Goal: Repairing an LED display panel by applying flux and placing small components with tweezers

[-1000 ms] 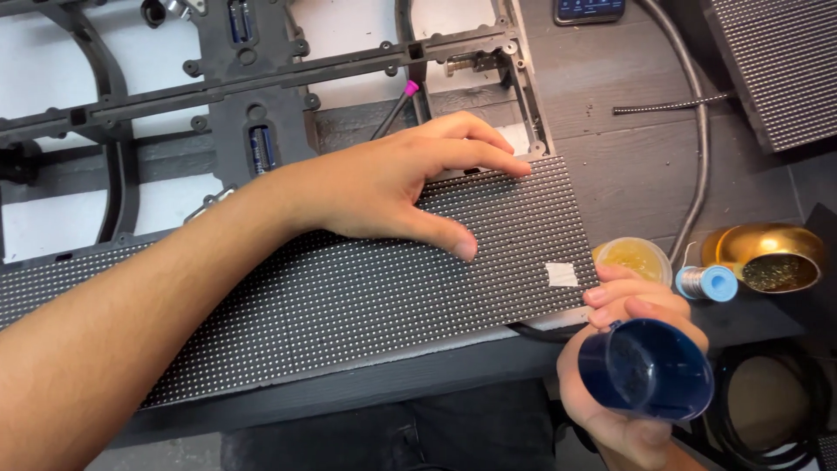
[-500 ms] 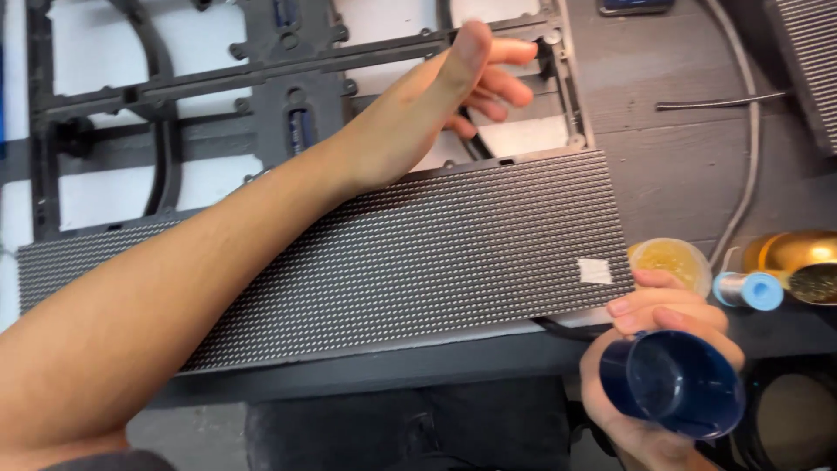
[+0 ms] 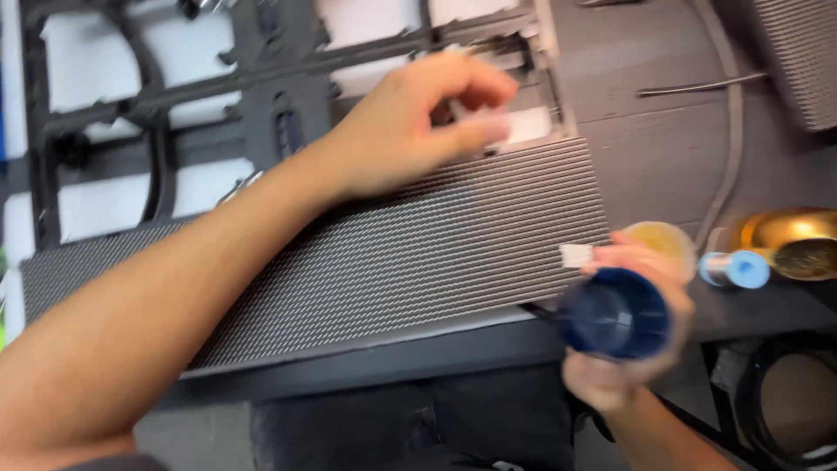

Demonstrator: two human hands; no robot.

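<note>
Blue cup (image 3: 615, 314) inside right grip (image 3: 623, 327) (blurred).

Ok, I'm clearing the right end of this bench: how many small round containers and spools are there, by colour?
Dark blue round plastic cup, held in the right hand: 1
Amber-yellow round jar: 1
Shiny gold metal bowl: 1
Light blue-capped spool: 1
Total: 4

You've got a dark blue round cup (image 3: 615, 314) tipped toward you, beside the long grey dotted panel (image 3: 392, 262) lying flat.
</note>
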